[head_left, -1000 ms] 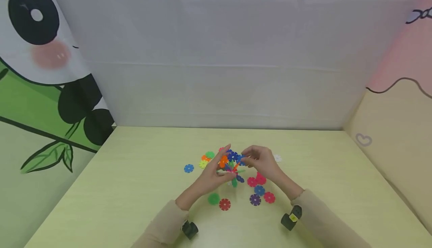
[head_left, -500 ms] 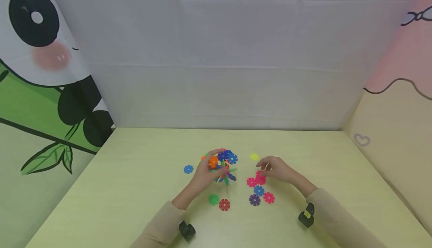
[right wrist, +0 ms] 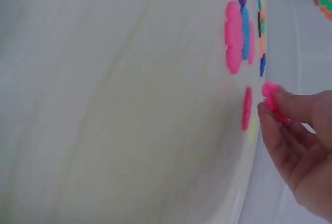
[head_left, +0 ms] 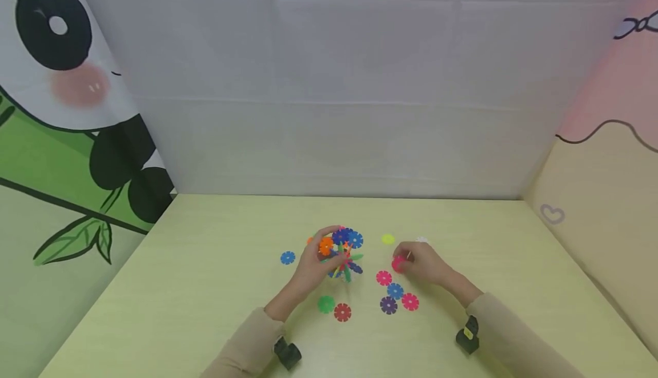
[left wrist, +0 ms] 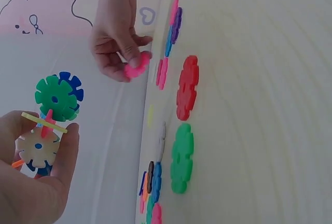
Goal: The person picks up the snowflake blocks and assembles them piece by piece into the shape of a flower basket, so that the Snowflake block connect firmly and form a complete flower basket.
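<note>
In the head view my left hand [head_left: 311, 262] holds up a cluster of interlocking plastic snowflake discs [head_left: 341, 246] in blue, orange, green and other colours. The left wrist view shows its thumb and fingers gripping the cluster around a pale disc [left wrist: 31, 146], with a green disc [left wrist: 55, 99] above. To the right, my right hand [head_left: 422, 262] pinches a single pink snowflake disc [right wrist: 269, 94] between thumb and fingers, lifted off the table. Beside that hand lie another pink disc [head_left: 383, 278] and a blue disc [head_left: 395, 291].
Nearer me lie a green disc [head_left: 326, 304], a red disc [head_left: 342, 312], a purple disc [head_left: 388, 305] and a pink-red disc [head_left: 410, 301]. A yellow disc [head_left: 388, 239] and a white disc [head_left: 421, 240] are farther back. One blue disc [head_left: 288, 258] sits left. A white wall [head_left: 349, 138] stands behind the table.
My right hand has left the cluster, moved right and picked up a pink disc from the table. The left hand has shifted slightly left with the cluster.
</note>
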The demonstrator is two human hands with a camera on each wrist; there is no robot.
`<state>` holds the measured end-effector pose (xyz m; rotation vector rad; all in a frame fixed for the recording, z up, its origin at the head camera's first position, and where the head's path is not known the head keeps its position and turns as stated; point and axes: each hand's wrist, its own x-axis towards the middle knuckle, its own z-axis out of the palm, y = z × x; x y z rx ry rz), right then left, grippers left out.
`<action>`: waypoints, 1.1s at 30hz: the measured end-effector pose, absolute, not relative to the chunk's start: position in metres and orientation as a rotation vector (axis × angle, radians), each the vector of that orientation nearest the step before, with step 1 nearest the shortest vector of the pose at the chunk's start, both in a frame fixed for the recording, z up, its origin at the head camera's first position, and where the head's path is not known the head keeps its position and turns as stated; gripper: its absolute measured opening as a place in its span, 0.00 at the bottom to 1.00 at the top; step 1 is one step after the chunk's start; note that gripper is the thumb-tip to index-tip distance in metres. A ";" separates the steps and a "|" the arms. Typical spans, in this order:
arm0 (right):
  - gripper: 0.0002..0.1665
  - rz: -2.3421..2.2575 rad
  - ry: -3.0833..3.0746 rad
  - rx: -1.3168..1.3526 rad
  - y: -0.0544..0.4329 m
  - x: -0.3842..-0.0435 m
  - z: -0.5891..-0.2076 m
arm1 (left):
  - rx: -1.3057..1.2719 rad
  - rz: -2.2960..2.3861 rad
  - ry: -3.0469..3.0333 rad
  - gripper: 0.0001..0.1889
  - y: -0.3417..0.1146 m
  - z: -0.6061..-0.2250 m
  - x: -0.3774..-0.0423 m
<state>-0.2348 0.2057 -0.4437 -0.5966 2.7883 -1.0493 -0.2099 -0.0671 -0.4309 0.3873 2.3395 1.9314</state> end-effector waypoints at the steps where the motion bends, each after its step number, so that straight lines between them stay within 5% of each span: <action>1: 0.09 -1.127 2.783 -0.567 0.203 -0.233 -0.439 | 0.370 1.942 2.335 0.30 -0.066 -0.430 -0.210; 10: 0.17 -1.712 2.574 -0.471 0.160 -0.214 -0.395 | 0.269 2.055 2.256 0.29 -0.056 -0.426 -0.212; 33: 0.14 -1.873 2.691 -0.288 0.133 -0.203 -0.401 | 0.385 2.081 2.405 0.30 -0.043 -0.423 -0.203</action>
